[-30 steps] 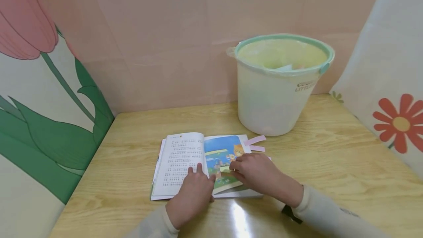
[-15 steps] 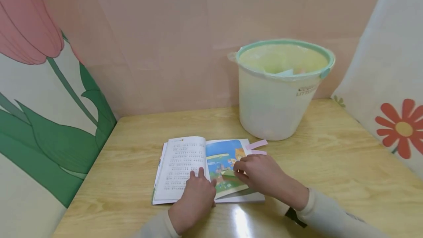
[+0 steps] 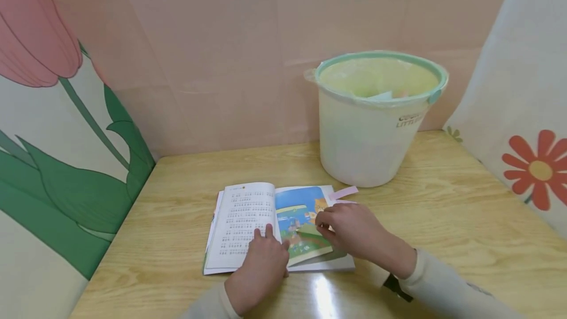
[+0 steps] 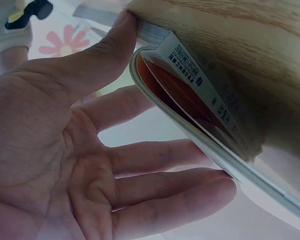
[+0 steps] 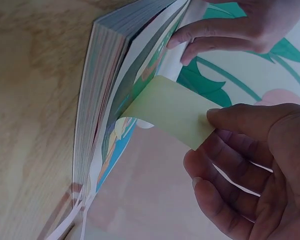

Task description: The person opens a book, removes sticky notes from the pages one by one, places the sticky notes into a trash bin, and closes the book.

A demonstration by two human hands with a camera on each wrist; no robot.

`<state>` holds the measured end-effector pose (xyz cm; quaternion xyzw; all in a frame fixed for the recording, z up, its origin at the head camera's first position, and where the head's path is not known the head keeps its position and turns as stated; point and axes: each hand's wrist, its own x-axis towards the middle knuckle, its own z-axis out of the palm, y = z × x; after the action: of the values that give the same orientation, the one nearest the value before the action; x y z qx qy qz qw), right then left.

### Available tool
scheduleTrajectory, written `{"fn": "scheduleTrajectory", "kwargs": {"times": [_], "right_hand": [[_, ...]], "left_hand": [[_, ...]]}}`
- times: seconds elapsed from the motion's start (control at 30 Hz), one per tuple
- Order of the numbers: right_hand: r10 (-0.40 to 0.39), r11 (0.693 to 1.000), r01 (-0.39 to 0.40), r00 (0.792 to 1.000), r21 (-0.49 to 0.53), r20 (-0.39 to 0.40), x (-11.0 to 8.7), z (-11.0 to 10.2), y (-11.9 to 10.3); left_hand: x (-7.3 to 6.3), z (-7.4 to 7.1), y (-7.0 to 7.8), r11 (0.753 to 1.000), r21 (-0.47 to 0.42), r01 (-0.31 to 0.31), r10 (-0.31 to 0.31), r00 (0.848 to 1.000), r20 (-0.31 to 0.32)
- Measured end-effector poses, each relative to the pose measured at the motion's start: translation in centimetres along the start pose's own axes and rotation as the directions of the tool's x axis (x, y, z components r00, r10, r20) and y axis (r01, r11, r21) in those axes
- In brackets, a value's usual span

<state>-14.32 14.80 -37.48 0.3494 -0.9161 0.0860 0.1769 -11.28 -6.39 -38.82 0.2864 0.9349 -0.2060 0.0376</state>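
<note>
A pale yellow-green slip [image 5: 166,109] curves up from an open book [image 3: 259,214].

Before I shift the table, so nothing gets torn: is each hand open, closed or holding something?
Left hand: open, fingers resting on the open book.
Right hand: closed, pinching the yellow-green paper slip.

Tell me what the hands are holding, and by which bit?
The right hand pinches the pale green paper slip by one end. The left hand just rests on the book.
</note>
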Motion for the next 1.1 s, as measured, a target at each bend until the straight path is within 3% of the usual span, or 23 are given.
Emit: {"fn": "scheduleTrajectory", "kwargs": {"times": [0.53,1.1], "right_hand": [[-0.001,1.0,0.0,0.999,-0.02,-0.037,-0.18,-0.43,0.29],[0.037,0.999,-0.038,0.998,-0.02,-0.044,0.03,-0.78,0.71]], "left_hand": [[0.06,-0.1,0.01,1.0,-0.001,-0.003,0.003,0.999,0.037],[0.05,-0.21,0.02,1.0,-0.011,0.006,-0.006,1.0,0.029]]}}
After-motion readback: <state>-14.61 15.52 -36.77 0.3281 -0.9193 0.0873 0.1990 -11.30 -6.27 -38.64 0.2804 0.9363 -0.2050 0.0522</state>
